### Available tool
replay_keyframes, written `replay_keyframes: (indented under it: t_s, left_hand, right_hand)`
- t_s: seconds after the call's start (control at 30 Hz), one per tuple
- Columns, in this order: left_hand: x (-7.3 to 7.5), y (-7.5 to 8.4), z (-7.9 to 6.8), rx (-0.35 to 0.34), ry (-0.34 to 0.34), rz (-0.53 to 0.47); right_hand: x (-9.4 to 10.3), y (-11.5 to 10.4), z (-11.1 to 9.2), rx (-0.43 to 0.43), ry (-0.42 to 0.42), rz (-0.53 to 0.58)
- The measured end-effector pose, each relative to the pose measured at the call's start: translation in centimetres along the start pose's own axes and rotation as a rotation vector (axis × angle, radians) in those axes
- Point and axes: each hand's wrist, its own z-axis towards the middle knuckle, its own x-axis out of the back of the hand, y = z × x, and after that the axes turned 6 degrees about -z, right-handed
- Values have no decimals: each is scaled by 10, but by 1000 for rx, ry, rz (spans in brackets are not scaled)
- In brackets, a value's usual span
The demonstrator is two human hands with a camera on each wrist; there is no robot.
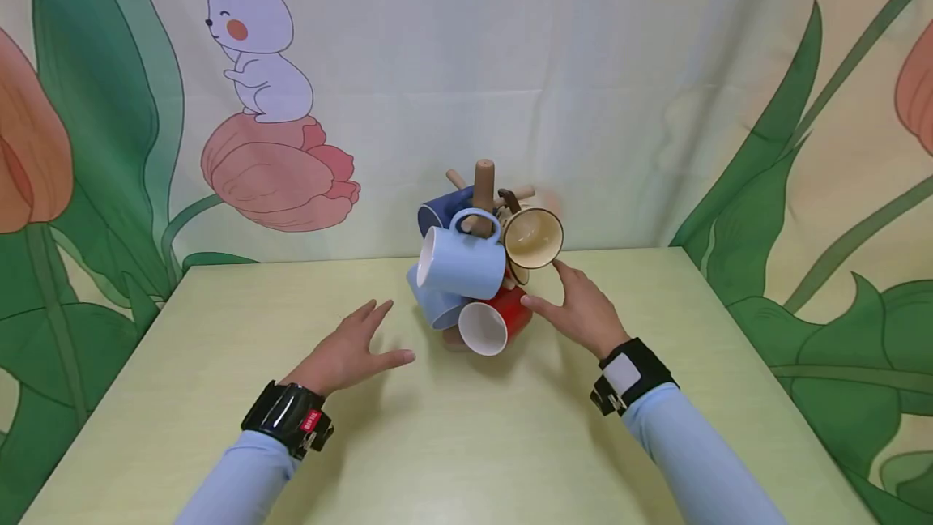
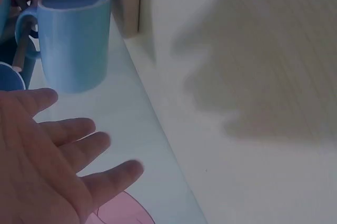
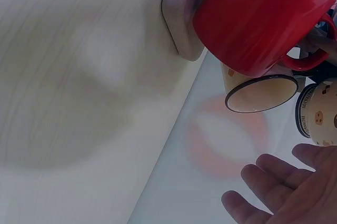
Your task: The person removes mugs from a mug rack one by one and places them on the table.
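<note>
On the left, the person's left hand (image 1: pixel 350 355) spreads wide, holding nothing, near the upright wooden peg rack (image 1: pixel 484 185), where two light-blue cylindrical mugs (image 1: pixel 470 266), a dark-blue mug (image 1: pixel 448 202), a red mug (image 1: pixel 519 310) and two cream, dark-rimmed mugs (image 1: pixel 534 237) hang, apparently supported by handles over pegs. The right hand (image 1: pixel 586 310), fingers parted and gripping nothing, is just beside the red mug; behind the pale wood-grain desk (image 1: pixel 510 444) hangs a rabbit-and-tulip-printed cloth (image 1: pixel 583 104).

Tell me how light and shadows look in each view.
Head: brightest, with soft shadows on the table; left wrist: dimmer, a broad soft shadow right of the light-blue mug; right wrist: also dim, a blurry shadow left of the red mug.
</note>
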Motion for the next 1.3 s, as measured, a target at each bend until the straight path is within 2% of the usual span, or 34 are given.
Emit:
replay_keyframes:
  t_s: [0.2,0.47,0.8,1.1,1.3]
  left_hand:
    - [-8,7,-5,16,-64,-80]
    - [-14,12,-13,20,-112,-92]
    - [-20,12,-19,-5,-105,-100]
    - [-25,10,-19,-3,-110,-113]
    - [-25,9,-20,3,-105,-120]
  right_hand:
    - [3,-2,7,6,40,13]
    - [3,-5,16,5,81,53]
    - [2,-14,26,38,241,164]
    - [0,-18,31,86,331,203]
    - [-1,-19,35,94,356,204]
